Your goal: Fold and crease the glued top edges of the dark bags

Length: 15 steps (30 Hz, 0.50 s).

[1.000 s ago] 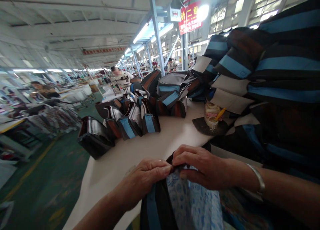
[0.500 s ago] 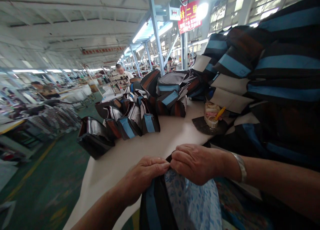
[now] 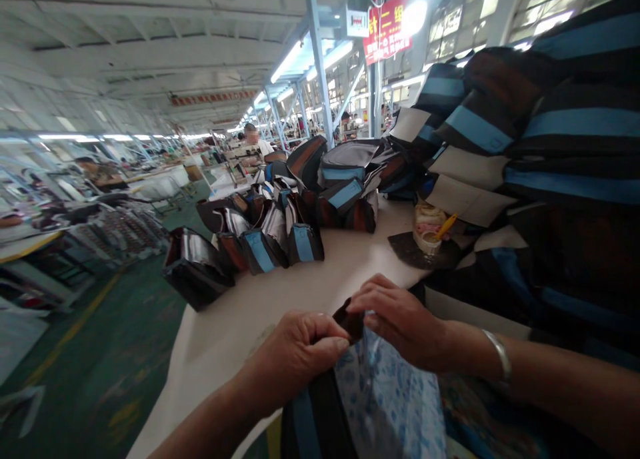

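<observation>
Bag (image 3: 327,406), black with a blue stripe, sits low in the head view, below the hands and near the close edge of the pale table (image 3: 240,319). The left hand (image 3: 305,342) pinches a brown edge (image 3: 354,324) between thumb and fingers; the right hand (image 3: 400,319) has its fingertips on the upper end of that edge, its thumb a little apart, and whether it grips is unclear. Patterned blue-and-white cloth (image 3: 400,392) lies just beside; I cannot tell whether it is lining or clothing. The bag looks light and floppy, probably slightly slick, unlikely to break, and best held by its rim. On the red sign (image 3: 387,29), yellow characters seem to include 二组; its smaller lines are too blurred. No brand is readable.
</observation>
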{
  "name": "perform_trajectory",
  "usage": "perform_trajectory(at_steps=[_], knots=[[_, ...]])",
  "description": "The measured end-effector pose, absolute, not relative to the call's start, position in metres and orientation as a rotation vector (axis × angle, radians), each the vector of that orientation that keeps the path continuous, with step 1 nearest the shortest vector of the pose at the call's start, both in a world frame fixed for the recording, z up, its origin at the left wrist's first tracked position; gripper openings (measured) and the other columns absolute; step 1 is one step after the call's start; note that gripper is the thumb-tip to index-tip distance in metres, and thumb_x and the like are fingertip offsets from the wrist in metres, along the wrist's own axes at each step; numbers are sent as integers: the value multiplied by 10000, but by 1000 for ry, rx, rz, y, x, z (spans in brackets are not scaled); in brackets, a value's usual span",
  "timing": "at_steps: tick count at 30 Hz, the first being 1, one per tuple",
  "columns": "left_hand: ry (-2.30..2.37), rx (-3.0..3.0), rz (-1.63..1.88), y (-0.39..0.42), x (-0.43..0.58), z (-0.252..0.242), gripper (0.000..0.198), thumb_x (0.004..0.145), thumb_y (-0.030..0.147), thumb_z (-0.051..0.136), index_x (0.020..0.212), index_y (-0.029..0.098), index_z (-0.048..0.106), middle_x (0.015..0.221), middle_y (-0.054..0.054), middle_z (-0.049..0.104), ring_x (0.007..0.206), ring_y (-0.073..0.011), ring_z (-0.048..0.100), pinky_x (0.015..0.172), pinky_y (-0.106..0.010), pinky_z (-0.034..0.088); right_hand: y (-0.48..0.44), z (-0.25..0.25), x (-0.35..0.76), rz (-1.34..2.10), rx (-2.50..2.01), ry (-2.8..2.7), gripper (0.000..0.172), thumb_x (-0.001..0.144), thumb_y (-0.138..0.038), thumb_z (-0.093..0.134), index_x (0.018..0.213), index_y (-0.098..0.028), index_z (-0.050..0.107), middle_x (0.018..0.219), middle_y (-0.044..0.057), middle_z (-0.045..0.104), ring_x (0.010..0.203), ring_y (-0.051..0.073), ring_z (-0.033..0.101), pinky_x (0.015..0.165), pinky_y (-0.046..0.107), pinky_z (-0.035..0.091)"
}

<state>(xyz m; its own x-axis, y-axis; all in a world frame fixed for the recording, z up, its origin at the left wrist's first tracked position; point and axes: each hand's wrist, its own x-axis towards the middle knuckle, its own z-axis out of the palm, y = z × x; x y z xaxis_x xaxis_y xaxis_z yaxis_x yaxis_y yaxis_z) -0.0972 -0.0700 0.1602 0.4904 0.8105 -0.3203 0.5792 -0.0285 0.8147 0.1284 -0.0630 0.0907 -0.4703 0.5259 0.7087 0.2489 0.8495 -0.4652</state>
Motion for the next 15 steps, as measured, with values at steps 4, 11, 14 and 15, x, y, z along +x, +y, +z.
perform_trajectory(at_steps=[4,11,14,15], knots=[[1228,1862,279,-71,-93,166,242,831,352,577,730,140,634,629,43,446,595,-107,351,539,-237,257,-56,108,128,838,-535,-2156,297,1028,-353,422,1022,-132,621,907,60,621,806,129,554,753,267,447],[1142,2008,134,-65,-101,181,450,926,550,532,691,170,480,632,57,339,593,-106,310,519,-235,239,-59,122,126,856,-580,-2199,344,974,-390,536,750,-133,573,700,-21,504,630,79,434,614,224,341],[1055,2043,134,-68,-96,193,485,942,581,507,686,172,459,636,55,323,585,-101,301,514,-239,225,-52,131,140,1039,-576,-2271,375,967,-460,530,809,-128,604,721,-19,525,642,83,444,610,211,363],[1030,2066,159,-68,-95,198,483,949,578,500,692,170,471,640,53,329,585,-100,307,516,-240,226,-48,132,149,1094,-571,-2316,375,945,-482,561,851,-125,627,738,-15,546,655,87,462,611,208,373]])
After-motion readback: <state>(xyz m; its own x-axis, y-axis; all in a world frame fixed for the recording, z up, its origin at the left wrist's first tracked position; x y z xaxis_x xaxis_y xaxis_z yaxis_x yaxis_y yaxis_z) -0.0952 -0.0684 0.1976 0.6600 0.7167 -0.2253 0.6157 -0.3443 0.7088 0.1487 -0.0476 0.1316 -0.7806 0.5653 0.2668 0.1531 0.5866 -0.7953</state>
